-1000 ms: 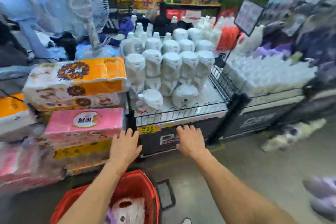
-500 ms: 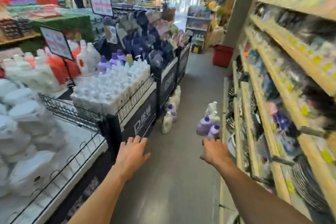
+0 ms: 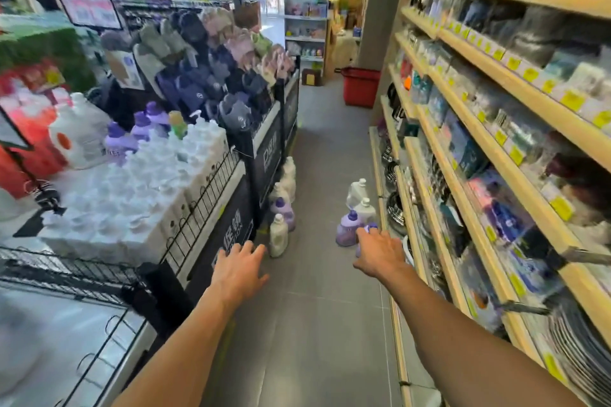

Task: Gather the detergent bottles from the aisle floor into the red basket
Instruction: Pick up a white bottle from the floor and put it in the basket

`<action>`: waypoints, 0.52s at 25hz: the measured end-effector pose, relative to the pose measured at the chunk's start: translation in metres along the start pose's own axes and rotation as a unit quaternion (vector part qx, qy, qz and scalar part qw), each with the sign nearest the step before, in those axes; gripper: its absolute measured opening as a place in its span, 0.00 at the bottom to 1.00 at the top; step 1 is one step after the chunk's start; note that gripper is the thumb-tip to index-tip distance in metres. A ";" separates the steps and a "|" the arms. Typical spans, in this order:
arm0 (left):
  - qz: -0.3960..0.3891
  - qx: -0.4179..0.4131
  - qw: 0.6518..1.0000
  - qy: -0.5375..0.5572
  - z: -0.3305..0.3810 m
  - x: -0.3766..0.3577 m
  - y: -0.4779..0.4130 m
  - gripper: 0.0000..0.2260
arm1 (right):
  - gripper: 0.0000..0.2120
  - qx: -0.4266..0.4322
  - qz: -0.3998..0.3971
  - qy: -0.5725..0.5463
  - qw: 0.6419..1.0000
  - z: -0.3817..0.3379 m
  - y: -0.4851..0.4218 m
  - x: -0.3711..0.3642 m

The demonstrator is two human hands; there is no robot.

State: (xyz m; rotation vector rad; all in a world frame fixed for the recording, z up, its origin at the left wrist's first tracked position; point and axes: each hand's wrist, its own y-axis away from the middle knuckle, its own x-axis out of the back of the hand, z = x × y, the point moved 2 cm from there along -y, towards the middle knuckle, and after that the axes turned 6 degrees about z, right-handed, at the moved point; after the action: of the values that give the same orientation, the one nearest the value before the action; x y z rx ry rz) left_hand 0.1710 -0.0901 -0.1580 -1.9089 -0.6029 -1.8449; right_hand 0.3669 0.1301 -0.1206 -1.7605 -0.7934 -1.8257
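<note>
Detergent bottles stand on the grey aisle floor in two clusters. By the black display stand on the left are a cream bottle [image 3: 278,235], a purple one [image 3: 284,212] and white ones behind. By the shelf base on the right are a purple bottle [image 3: 346,231], a white one [image 3: 365,210] and another white one [image 3: 357,191] farther back. My left hand [image 3: 238,267] is stretched forward, empty, fingers apart, short of the cream bottle. My right hand [image 3: 381,251] is also empty and spread, and it covers part of a small purple-capped bottle [image 3: 371,227]. A red basket [image 3: 359,86] stands far down the aisle.
A wire-fenced display table [image 3: 198,188] with white bottles lines the left side, with slippers and caps stacked beyond. Wooden shelves [image 3: 469,155] full of packaged goods run along the right. The narrow grey floor [image 3: 317,307] lies between them.
The view swung right from the tissue and bottle display, with a red basket below my arms, to look down the aisle. Both hands stay out in front, now closer to the floor bottles.
</note>
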 end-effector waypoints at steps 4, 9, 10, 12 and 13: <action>-0.001 -0.013 1.000 -0.001 -0.036 0.002 -0.065 0.28 | 0.25 -0.012 -0.009 0.004 1.000 -0.025 -0.059 0.007; -0.014 -0.023 1.000 0.008 -0.057 -0.013 -0.135 0.27 | 0.25 -0.015 -0.032 0.004 0.999 -0.039 -0.130 0.001; -0.019 -0.023 1.000 0.003 -0.060 -0.017 -0.153 0.27 | 0.24 -0.014 -0.037 0.003 0.999 -0.041 -0.147 -0.002; -0.025 -0.028 0.999 0.007 -0.063 -0.020 -0.195 0.27 | 0.23 -0.017 -0.047 -0.010 0.999 -0.039 -0.187 -0.008; -0.027 -0.031 0.999 0.005 -0.063 -0.021 -0.216 0.27 | 0.23 -0.019 -0.051 -0.016 0.998 -0.037 -0.208 -0.012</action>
State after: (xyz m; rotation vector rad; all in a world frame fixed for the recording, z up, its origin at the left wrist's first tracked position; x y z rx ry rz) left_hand -0.0054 0.0504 -0.1768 -1.9392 -0.6045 -1.9275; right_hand 0.1968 0.2532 -0.1487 -1.8067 -0.8822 -1.8940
